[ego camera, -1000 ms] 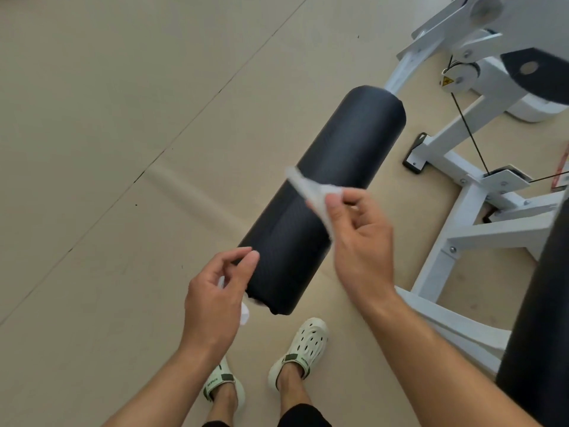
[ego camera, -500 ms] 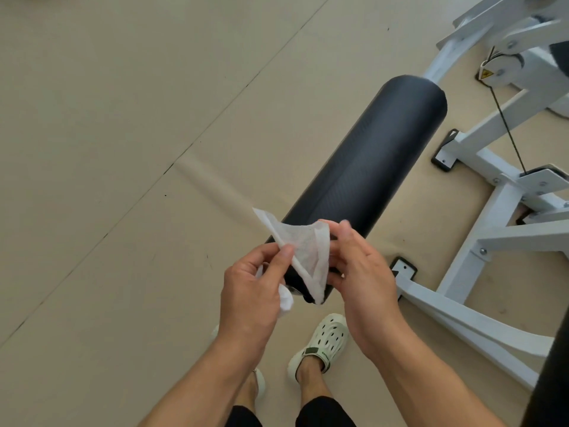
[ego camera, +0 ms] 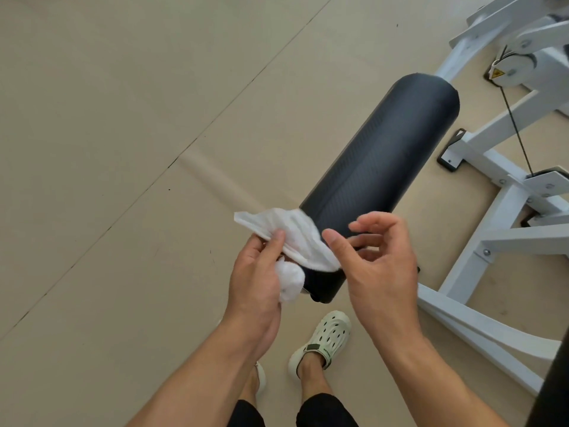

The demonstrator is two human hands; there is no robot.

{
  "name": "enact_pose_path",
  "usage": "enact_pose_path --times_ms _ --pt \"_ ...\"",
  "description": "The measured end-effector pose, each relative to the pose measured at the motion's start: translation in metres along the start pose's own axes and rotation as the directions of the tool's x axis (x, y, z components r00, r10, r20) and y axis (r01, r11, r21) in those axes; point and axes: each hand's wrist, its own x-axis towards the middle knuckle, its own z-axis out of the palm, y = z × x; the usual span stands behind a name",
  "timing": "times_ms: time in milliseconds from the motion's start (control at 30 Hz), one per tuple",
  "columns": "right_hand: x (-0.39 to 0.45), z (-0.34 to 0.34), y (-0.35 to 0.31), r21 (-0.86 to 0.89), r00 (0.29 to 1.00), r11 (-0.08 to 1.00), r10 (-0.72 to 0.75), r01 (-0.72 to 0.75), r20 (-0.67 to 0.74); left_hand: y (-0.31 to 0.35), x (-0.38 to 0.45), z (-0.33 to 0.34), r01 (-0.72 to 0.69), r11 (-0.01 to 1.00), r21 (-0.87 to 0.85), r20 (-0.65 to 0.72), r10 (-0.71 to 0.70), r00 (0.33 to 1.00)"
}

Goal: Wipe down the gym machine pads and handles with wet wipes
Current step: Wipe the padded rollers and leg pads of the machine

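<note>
A black cylindrical roller pad [ego camera: 385, 167] juts from the white gym machine toward me, its near end at my hands. My left hand [ego camera: 255, 282] pinches a white wet wipe [ego camera: 289, 238] between thumb and fingers, with a crumpled white wad [ego camera: 289, 280] tucked in its palm. The wipe drapes across the pad's near end. My right hand [ego camera: 378, 266] hovers just right of the wipe, fingers spread; its thumb tip is at the wipe's edge and grips nothing.
The white machine frame [ego camera: 480, 241] with a black cable [ego camera: 517, 131] and pulley stands to the right. Another black pad [ego camera: 551, 392] fills the lower right corner. My feet in white clogs [ego camera: 323, 340] stand below the roller. Beige floor spreads to the left.
The wipe, first held by my right hand, was spread between both hands and now rests in my left hand alone. My right hand has let go and opened.
</note>
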Motion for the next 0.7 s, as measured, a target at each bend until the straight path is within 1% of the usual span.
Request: enact_pose_path --times_ms 33,100,167,200,267,333,433,467,500,533,567,633,700 --pt "-0.004 0.001 -0.001 -0.005 0.999 0.999 -0.045 0.045 0.003 0.002 0.001 0.002 0.011 1.0 -0.027 -0.03 -0.012 0.999" --pt "-0.017 0.006 -0.002 -0.017 0.993 0.998 -0.066 0.068 0.098 0.005 0.004 0.006 0.025 0.998 -0.064 -0.063 -0.029 0.998" --pt "-0.026 0.012 0.0 -0.037 0.983 0.999 -0.009 0.016 0.183 0.009 0.004 0.009 0.029 0.997 -0.065 -0.064 -0.034 0.997" --pt "-0.028 0.015 0.004 -0.027 0.979 0.999 0.024 -0.019 0.2 0.009 0.005 0.009 0.034 0.997 -0.072 -0.057 -0.038 0.998" --pt "-0.028 0.018 0.008 0.029 0.974 0.995 0.086 -0.094 0.209 0.01 0.006 0.01 0.041 0.995 -0.088 -0.053 -0.046 0.998" --pt "-0.028 0.018 0.007 0.089 0.979 0.989 0.105 -0.122 0.178 0.011 0.009 0.007 0.046 0.993 -0.107 -0.086 -0.055 0.995" --pt "-0.026 0.017 0.002 0.268 0.983 0.948 0.141 -0.169 0.12 0.017 0.018 -0.002 -0.028 0.987 -0.161 -0.193 -0.004 0.981" --pt "-0.025 0.015 0.001 0.321 0.977 0.925 0.179 -0.206 0.113 0.02 0.021 -0.006 -0.065 0.988 -0.139 -0.253 0.028 0.967" --pt "-0.023 0.014 -0.001 0.353 0.97 0.903 0.219 -0.243 0.107 0.023 0.022 -0.009 -0.095 0.992 -0.078 -0.313 0.066 0.947" --pt "-0.021 0.012 -0.001 0.374 0.96 0.884 0.261 -0.279 0.099 0.024 0.025 -0.014 -0.119 0.993 0.018 -0.346 0.118 0.931" --pt "-0.019 0.011 -0.002 0.396 0.952 0.866 0.293 -0.305 0.093 0.023 0.028 -0.019 -0.134 0.983 0.128 -0.354 0.172 0.92" --pt "-0.014 0.01 -0.003 0.461 0.941 0.824 0.326 -0.329 0.087 0.02 0.027 -0.022 -0.143 0.938 0.317 -0.313 0.245 0.917" --pt "-0.011 0.01 -0.004 0.516 0.944 0.796 0.319 -0.316 0.088 0.016 0.025 -0.022 -0.156 0.907 0.39 -0.262 0.272 0.926"
